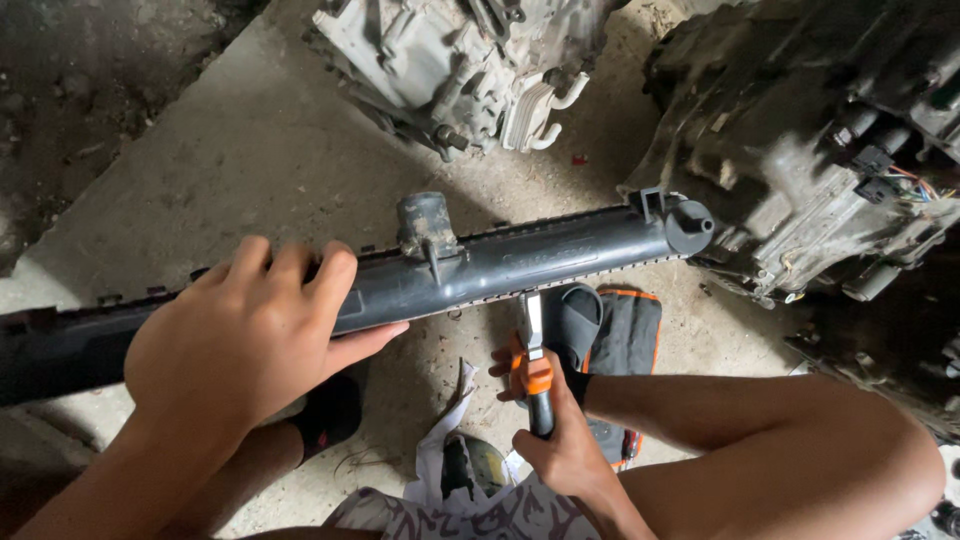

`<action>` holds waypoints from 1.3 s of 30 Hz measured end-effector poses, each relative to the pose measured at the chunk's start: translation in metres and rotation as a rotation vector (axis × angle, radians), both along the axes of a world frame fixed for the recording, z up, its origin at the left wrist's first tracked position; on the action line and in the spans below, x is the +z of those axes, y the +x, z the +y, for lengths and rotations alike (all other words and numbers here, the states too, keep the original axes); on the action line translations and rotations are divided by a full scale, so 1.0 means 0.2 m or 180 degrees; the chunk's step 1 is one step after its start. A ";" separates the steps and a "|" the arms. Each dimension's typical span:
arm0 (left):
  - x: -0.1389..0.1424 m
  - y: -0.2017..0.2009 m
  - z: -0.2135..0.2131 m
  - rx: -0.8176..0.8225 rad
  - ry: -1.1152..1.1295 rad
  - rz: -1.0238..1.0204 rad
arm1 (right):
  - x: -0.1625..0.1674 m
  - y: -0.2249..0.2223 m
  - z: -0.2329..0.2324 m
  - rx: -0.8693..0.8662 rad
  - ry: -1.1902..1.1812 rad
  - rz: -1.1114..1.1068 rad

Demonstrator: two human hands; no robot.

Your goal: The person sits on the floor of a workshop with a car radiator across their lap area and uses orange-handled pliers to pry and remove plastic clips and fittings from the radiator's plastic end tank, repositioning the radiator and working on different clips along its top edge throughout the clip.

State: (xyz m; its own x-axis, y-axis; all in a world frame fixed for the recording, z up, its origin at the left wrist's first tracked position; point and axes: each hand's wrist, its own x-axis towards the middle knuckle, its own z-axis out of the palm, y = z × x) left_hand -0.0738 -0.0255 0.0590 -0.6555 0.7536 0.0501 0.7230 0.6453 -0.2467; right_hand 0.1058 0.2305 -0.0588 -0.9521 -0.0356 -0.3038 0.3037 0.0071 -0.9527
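A long black plastic radiator tank [520,262] stands on edge across the view, with a filler neck [426,225] on top and a round outlet [689,226] at its right end. My left hand [245,335] lies over the tank's top edge at the left, fingers wrapped over it and thumb along the near side. My right hand [560,440] grips a tool with an orange and black handle [537,385]. Its metal tip [530,315] touches the tank's lower edge near the middle.
Two greasy gearbox or engine casings lie on the concrete floor: a pale one [460,60] at the top and a darker one [820,130] at the right with wiring. A black and orange tool bag [625,335] and my black sandal [575,320] sit below the tank. My bare knee [800,450] is at right.
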 end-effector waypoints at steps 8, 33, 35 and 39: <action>-0.01 0.00 0.01 0.0027 0.0151 0.0047 | 0.00 -0.02 -0.01 -0.0031 0.0169 -0.0183; -0.01 0.02 0.00 0.0099 -0.0077 0.0571 | 0.15 0.05 0.08 0.0011 -0.0743 -0.1329; -0.01 0.02 0.00 0.0095 -0.0244 0.0524 | 0.20 0.07 0.10 -0.0066 -0.0707 -0.1521; -0.02 0.02 0.00 0.0111 -0.0358 0.0376 | 0.14 0.07 0.08 0.0064 -0.0352 -0.1006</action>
State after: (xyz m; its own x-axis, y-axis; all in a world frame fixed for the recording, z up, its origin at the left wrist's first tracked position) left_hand -0.0703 -0.0257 0.0555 -0.6760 0.7356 0.0449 0.6623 0.6331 -0.4008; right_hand 0.1192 0.2473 -0.0305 -0.8102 -0.1025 -0.5771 0.5851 -0.0821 -0.8068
